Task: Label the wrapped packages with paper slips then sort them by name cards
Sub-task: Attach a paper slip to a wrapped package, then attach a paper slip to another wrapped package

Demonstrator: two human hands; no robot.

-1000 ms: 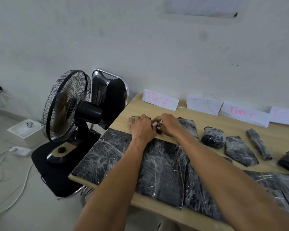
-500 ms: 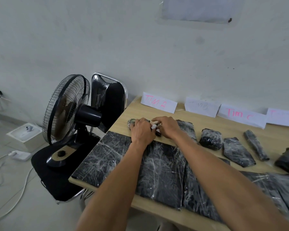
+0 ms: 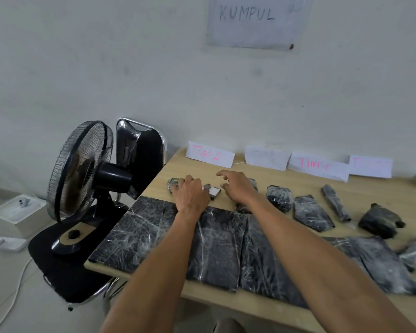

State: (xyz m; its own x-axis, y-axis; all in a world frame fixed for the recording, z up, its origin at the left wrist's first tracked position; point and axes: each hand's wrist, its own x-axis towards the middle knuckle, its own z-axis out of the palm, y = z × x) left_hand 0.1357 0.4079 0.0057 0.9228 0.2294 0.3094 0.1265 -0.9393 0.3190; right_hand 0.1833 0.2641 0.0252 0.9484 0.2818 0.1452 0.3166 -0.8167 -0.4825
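Observation:
A small black wrapped package [image 3: 173, 184] lies near the table's far left corner, below the "TIM A" name card [image 3: 210, 154]. My left hand [image 3: 191, 194] covers most of it, fingers curled over it and pressing a white paper slip [image 3: 215, 191] onto its right end. My right hand [image 3: 238, 186] hovers just right of the slip with fingers spread, holding nothing. More name cards lean on the wall: a faint one [image 3: 267, 157], "TIM C" [image 3: 318, 166] and another [image 3: 370, 165]. Several other small wrapped packages [image 3: 312, 212] lie in a row to the right.
Large flat wrapped packages [image 3: 139, 231] cover the near side of the wooden table [image 3: 168, 169]. A black standing fan [image 3: 82, 169] sits on a black chair [image 3: 139, 150] close to the table's left edge. A "KUMPUL" sign [image 3: 250, 20] hangs on the wall.
My right hand has come off the small package and opened, which uncovers the white slip. My left hand stays on the package. The view has tilted upward.

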